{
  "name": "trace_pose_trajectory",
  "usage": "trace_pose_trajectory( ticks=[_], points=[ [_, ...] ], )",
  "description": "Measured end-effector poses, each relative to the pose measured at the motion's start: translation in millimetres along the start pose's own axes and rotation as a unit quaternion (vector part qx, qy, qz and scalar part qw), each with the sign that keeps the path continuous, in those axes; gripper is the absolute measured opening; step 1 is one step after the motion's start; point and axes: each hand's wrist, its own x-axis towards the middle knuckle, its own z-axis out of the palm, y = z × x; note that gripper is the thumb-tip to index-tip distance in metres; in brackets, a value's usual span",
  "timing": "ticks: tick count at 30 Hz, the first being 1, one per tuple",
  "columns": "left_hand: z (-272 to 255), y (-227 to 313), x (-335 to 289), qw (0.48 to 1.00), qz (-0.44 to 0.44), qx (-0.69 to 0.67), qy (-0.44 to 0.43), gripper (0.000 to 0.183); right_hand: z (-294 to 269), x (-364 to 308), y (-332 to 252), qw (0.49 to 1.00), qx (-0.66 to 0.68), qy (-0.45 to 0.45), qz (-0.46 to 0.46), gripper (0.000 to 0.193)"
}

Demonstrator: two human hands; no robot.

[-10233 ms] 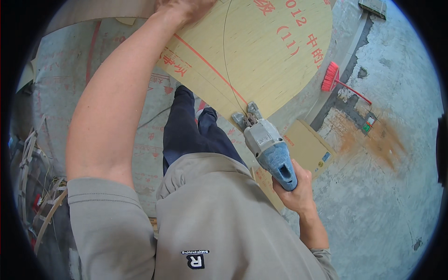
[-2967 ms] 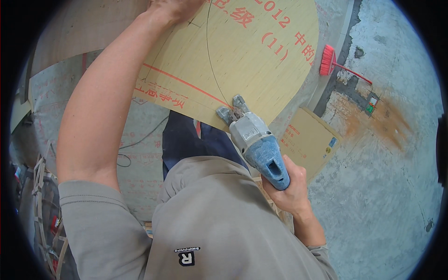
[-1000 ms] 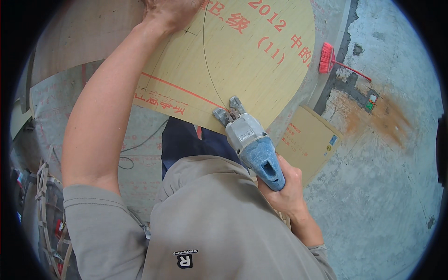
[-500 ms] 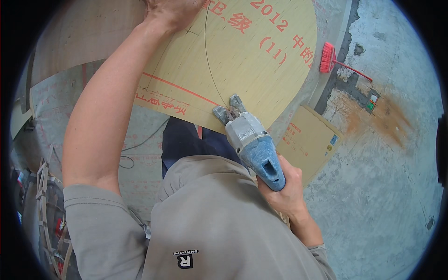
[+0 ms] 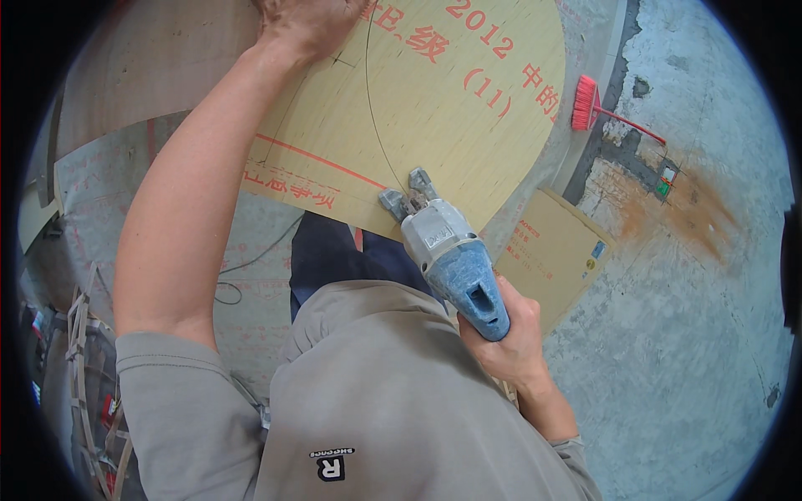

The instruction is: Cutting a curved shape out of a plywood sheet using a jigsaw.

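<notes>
My right hand (image 5: 514, 338) is closed round the rear of a blue and grey jigsaw (image 5: 464, 271). The jigsaw's metal shoe rests on the near edge of a yellowish plywood board (image 5: 476, 142), its blade area beside the end of a curved dark line drawn on the wood. The board carries red printing and a red stripe, and its right edge is rounded. At the top of the view my left hand (image 5: 313, 29) lies on the board's far left part. Its fingers run out of the picture, so their pose is hidden.
Below the board to the right, a flat brown cardboard box (image 5: 555, 255) lies on the grey concrete floor (image 5: 668, 359). A red broom (image 5: 587, 102) lies farther right. A dark cord (image 5: 263, 255) trails at left. Wooden strips (image 5: 77, 367) and clutter stand at the lower left.
The jigsaw's front has shifted very slightly left and up along the board. My left forearm has moved a touch to the right; both hands stay in about the same places.
</notes>
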Motion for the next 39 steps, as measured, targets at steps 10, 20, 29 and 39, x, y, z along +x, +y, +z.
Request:
trace_pose_trajectory(
  ticks=[10,20,29,39],
  points=[
    [0,-1,1,1.000,0.001,0.012,0.000,0.062,1,1,-5,1.000,0.010,-0.002,0.006,0.028],
    [1,-3,1,1.000,0.004,-0.001,0.003,0.063,4,-1,-8,1.000,0.019,0.004,0.006,0.038],
    [15,-32,4,0.989,0.094,-0.115,0.019,0.062,7,-2,-9,0.998,0.043,0.007,0.036,0.033],
    [9,-19,3,1.000,0.029,-0.003,0.003,0.061,13,-4,-12,0.995,0.069,0.022,0.066,0.036]
  ],
)
